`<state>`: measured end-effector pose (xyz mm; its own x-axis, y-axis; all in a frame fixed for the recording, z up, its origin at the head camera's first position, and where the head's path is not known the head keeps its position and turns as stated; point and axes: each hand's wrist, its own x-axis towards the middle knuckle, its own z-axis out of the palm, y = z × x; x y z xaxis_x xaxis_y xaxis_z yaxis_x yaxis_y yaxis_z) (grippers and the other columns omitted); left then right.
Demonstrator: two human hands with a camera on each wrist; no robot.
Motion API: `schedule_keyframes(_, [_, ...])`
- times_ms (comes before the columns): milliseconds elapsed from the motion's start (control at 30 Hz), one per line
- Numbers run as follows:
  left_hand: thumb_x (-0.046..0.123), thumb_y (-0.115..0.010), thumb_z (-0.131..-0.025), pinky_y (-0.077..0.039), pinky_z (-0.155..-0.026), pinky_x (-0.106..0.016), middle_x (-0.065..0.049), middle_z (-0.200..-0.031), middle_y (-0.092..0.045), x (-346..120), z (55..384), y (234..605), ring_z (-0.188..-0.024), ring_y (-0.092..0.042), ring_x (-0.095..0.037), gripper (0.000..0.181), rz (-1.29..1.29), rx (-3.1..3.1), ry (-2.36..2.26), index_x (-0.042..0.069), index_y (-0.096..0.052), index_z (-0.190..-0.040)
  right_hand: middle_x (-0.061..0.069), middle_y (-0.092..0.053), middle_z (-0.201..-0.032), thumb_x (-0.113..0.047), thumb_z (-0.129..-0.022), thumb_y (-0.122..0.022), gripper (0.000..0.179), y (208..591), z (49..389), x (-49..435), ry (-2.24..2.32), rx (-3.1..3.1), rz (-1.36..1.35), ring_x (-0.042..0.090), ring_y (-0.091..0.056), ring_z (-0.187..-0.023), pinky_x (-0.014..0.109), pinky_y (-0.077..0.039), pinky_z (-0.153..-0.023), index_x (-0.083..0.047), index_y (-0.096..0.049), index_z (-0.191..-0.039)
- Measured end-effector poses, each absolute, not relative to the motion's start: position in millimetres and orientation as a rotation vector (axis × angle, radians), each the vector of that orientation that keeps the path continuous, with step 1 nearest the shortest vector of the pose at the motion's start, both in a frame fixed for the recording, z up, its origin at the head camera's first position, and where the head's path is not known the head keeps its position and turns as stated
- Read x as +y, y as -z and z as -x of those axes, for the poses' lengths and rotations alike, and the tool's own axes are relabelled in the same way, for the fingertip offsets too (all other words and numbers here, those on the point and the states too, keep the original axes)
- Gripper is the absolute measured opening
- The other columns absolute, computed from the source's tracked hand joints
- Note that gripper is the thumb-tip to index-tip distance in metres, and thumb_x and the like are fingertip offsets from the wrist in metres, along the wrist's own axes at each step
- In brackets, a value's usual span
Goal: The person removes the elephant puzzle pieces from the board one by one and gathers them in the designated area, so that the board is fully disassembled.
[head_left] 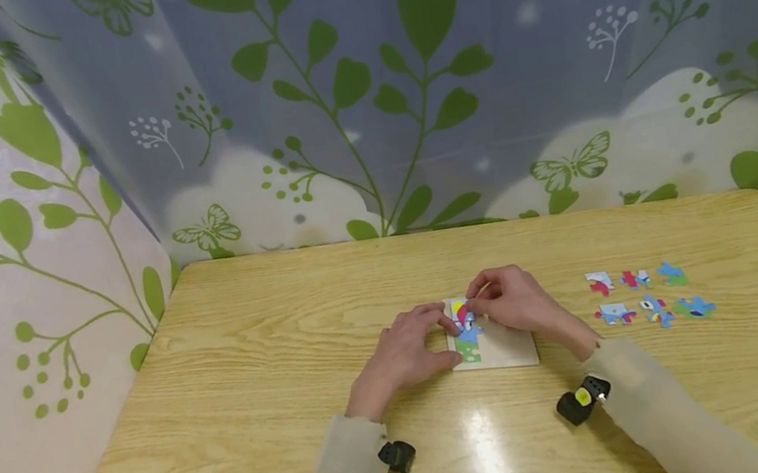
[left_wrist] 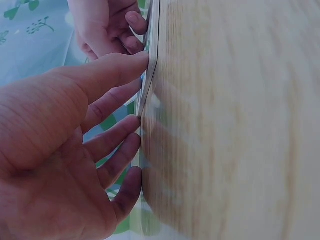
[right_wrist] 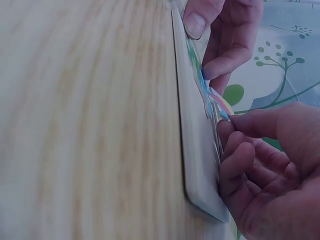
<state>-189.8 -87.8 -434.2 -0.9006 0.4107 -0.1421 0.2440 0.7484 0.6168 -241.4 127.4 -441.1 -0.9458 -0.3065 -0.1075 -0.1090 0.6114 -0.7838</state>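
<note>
A thin puzzle board (head_left: 509, 349) lies on the table, with joined puzzle pieces (head_left: 469, 352) in green and blue along its left side. My right hand (head_left: 516, 301) pinches a jigsaw piece (right_wrist: 221, 103) with a red, yellow and blue print between thumb and index finger. That piece is tilted at the board's upper left, close to the joined ones. My left hand (head_left: 403, 353) is spread along the left edge, thumb near the lower corner and index fingertip over the laid pieces. In the left wrist view, the other left fingertips (left_wrist: 131, 182) rest on the tabletop.
Several loose jigsaw pieces (head_left: 654, 310) lie in two rows to the right of the board. The wooden table (head_left: 256, 359) ends at a printed curtain (head_left: 378, 144) behind it. A black wrist camera (head_left: 401, 456) sits at each cuff.
</note>
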Motion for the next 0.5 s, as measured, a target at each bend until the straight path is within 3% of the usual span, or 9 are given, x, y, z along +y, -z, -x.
schedule_keyframes(500, [0.030,-0.074,-0.092,-0.027,-0.116,-0.068,-0.001,-0.161,-0.045,-88.0,189.4,434.7,-0.146,-0.041,-0.035,0.026,-0.513,2.682,-0.889,0.025,-0.068,-0.116,0.011,-0.073,-0.090,-0.020,-0.097,-0.069,0.019,431.3,232.2,149.5,1.304,2.546,0.392,0.019,-0.061,-0.067,0.028,-0.048,-0.054,-0.006,-0.067,-0.110])
